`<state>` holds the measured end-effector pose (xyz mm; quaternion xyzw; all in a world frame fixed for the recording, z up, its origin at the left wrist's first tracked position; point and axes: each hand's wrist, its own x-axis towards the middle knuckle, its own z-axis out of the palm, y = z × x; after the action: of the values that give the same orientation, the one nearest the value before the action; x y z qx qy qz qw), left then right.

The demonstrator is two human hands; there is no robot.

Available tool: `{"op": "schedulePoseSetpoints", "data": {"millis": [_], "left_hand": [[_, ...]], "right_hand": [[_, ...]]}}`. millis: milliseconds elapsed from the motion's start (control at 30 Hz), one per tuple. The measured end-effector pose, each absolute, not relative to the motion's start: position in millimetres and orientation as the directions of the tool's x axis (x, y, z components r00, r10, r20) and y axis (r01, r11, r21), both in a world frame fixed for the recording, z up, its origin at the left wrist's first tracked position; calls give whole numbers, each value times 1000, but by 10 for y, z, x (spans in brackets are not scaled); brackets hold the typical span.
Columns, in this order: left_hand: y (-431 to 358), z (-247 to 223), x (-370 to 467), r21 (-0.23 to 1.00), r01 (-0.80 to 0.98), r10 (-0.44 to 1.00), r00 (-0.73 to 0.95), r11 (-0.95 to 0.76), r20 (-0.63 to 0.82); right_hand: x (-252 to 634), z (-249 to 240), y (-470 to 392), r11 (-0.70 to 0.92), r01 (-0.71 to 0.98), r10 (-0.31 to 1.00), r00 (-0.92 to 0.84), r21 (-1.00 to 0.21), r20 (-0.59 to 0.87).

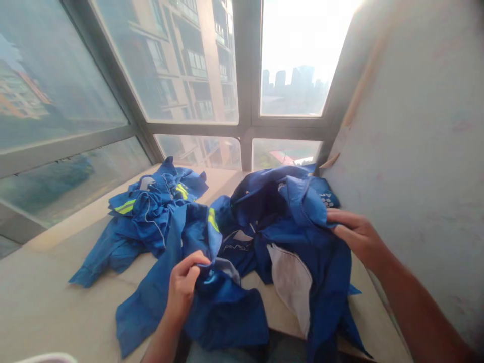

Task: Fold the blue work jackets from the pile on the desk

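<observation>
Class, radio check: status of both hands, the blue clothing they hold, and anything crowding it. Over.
Left hand, right hand: both pinching blue clothing. Clothing rumpled, pale cloth showing. Crumpled blue bundle, yellow-striped, close on the left.

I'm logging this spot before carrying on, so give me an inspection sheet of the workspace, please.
Surface: pale ledge, partly covered by clothing.
Job's things: rumpled blue clothing with pale lining showing; beside it to the left, a crumpled blue garment with yellow-green bands.
Clutter: white curved rim at the lower left corner, mostly out of view.
Hands: left hand and right hand each pinch the blue clothing.
Cables: nothing seen.
Surroundings: windows ahead and left, pale wall right.
</observation>
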<state>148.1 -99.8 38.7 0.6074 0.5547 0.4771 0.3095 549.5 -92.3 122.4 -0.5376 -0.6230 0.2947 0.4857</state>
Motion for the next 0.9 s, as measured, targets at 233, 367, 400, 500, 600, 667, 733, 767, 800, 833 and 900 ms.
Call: {"op": "schedulePoseSetpoints", "data": {"millis": [233,367,400,500,600,667,733,767,800,833,900], "left_hand": [[-1406,145,1530,502,827,815,462,-253,-350],[-1157,401,1620,442,883,933,279,-156,-228],[-1061,451,1702,444,888,960,220,-125,-171],[-747,465,2070,413,902,991,126,-129,35],[-476,282,2449,236,959,985,133,-155,107],[-354,120,2588,147,977,988,149,-154,47],[-278,-6,2593,165,975,987,155,-147,-33],[-253,-44,2548,200,970,986,155,-139,-65],[-233,-62,2479,240,962,984,156,-131,-87],[-217,-60,2390,276,953,982,159,-126,-100],[-186,-2,2181,325,934,977,188,-146,-102]], "right_hand": [[5742,415,-1546,-8,733,847,-356,-680,-394],[5787,484,-1210,9,778,922,-250,-628,-296],[5716,541,-1082,37,788,946,-226,-615,-232],[5288,658,-715,67,837,987,-135,-542,-86],[4736,603,-486,45,821,995,-89,-568,-50],[4466,503,-418,82,781,991,-127,-620,-29],[4351,409,-375,122,745,987,-160,-656,1],[4357,377,-352,131,734,986,-163,-667,14],[4402,357,-327,138,725,986,-164,-675,25],[4482,353,-299,147,712,986,-160,-686,45],[4718,394,-247,164,658,986,-127,-735,107]]}}
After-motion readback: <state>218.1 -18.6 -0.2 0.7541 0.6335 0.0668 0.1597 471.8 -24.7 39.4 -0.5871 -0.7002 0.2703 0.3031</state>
